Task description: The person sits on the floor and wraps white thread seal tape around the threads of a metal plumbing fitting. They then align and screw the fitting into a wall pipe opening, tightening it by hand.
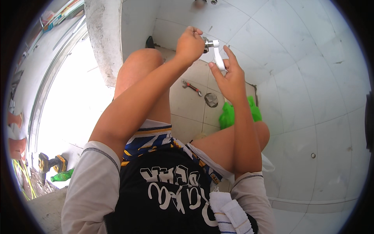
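My left hand (189, 46), up at the top centre, is closed round a chrome metal valve fitting (206, 45). White material covers the fitting's right end. From there a white band that looks like thread seal tape (218, 56) runs down to my right hand (230, 77). That hand's thumb and a finger grip its lower end, while the index finger points upward. My left fingers hide part of the fitting. Below both hands, an open-ended wrench (192, 88) with red on its handle lies on the floor tiles, beside a round grey patch (211, 100).
A green plastic bag (254, 112) stands by my right knee, near the tiled wall (300, 97). At the lower left are a yellow-and-black power drill (48, 163) and a green bottle (62, 176). Another person's feet (16, 146) show at the far left. A concrete wall edge (104, 39) rises left of my knee.
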Demonstrator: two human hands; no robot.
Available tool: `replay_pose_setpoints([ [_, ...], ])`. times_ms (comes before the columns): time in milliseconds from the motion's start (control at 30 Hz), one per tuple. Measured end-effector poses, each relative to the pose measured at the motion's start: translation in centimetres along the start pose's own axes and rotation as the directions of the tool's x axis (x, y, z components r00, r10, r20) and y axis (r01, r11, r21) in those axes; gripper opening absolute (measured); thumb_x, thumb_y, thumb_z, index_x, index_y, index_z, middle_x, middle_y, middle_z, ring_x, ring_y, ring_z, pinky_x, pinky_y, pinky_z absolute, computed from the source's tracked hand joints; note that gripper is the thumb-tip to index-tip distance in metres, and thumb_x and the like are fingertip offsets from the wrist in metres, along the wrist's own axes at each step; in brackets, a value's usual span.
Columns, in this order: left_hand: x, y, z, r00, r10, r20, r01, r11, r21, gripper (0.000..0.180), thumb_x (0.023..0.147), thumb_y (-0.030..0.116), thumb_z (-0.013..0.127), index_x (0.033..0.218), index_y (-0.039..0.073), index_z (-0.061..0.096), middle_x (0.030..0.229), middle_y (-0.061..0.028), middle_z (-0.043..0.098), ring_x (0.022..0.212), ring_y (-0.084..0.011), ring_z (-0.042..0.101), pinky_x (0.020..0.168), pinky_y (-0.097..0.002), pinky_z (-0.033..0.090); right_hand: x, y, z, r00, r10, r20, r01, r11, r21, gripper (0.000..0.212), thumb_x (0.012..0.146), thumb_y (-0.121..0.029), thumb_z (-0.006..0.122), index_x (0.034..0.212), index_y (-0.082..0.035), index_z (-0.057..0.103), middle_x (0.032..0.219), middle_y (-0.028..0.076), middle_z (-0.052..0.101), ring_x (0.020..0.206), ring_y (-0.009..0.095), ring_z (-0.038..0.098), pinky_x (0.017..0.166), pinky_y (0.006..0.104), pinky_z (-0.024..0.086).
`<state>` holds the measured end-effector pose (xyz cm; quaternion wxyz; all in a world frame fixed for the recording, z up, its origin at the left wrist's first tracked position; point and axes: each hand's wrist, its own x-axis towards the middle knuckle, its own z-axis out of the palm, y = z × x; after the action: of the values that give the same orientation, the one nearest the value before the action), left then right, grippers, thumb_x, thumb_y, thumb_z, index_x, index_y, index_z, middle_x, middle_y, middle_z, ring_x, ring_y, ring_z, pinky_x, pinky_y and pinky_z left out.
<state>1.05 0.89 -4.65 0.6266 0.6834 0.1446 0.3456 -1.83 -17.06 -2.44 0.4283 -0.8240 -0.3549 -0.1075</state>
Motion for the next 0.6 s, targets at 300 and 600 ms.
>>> replay_pose_setpoints([
  [300, -0.9, 0.9, 0.0, 0.987, 0.161, 0.017, -0.16, 0.952, 0.263, 0.019, 0.104, 0.021, 0.049, 0.114, 0.009, 0.061, 0.086, -0.0185, 0.074, 0.088, -0.0405, 0.073, 0.078, -0.0535, 0.055, -1.1, -2.5, -2.2, 0.998, -0.034, 0.052, 0.032, 0.999, 0.036, 0.063, 0.096, -0.017, 0.077, 0.151, -0.003, 0.05, 0.084, 0.006, 0.073, 0.071, 0.011, 0.062, 0.067, 0.0281, 0.048],
  [600, -2.4, 0.6, 0.8, 0.928, 0.305, 0.215, -0.372, 0.802, 0.468, 0.018, 0.104, 0.019, 0.05, 0.12, 0.012, 0.055, 0.083, -0.0145, 0.074, 0.077, -0.0417, 0.071, 0.072, -0.0559, 0.053, -1.0, -3.6, -4.6, 0.998, -0.022, 0.066, -0.004, 0.93, 0.367, 0.054, 0.1, -0.016, 0.074, 0.146, 0.003, 0.054, 0.093, 0.009, 0.075, 0.085, 0.012, 0.07, 0.07, 0.0242, 0.05],
])
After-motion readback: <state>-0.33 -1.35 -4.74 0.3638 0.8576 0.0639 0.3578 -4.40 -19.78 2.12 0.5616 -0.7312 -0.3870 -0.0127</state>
